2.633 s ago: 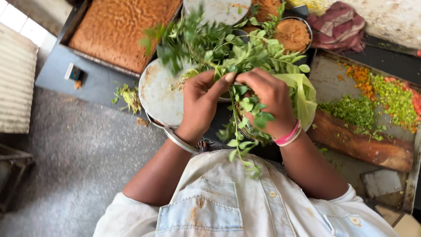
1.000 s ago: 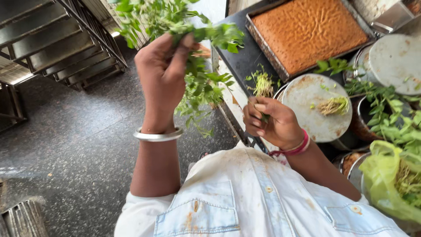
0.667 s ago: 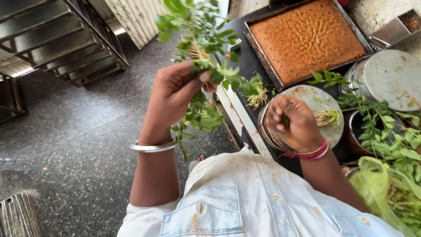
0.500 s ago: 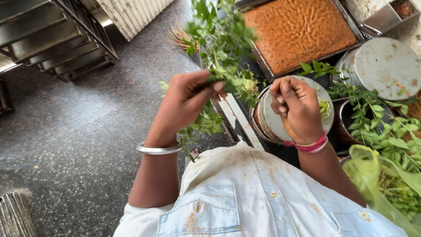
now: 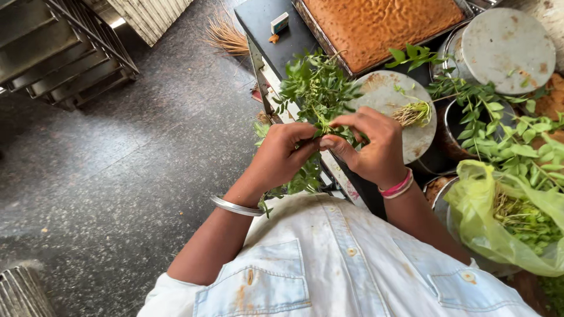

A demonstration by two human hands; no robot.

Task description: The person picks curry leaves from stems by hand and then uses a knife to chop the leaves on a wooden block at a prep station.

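Observation:
A leafy green herb bunch [image 5: 314,97] is held up in front of my chest. My left hand [image 5: 282,154], with a silver bangle at the wrist, grips its stems from the left. From the right, my right hand [image 5: 370,144], wearing pink bands, pinches the same stems, and its fingertips meet the left hand's. Some leaves hang below my hands. Just beyond my right hand a round metal lid [image 5: 390,103] carries a small tuft of cut roots [image 5: 411,113].
A tray of orange-brown crumb [image 5: 382,26] lies on the dark counter [image 5: 267,26]. More leafy sprigs [image 5: 499,126] spill over pots at right, next to a green plastic bag [image 5: 511,223]. A second round lid [image 5: 508,50] is behind. Metal racks [image 5: 59,53] and a broom [image 5: 226,38] are on the speckled floor.
My left hand brought the herb bunch down from high on the left to in front of my chest. My right hand left the lid and joined it on the stems.

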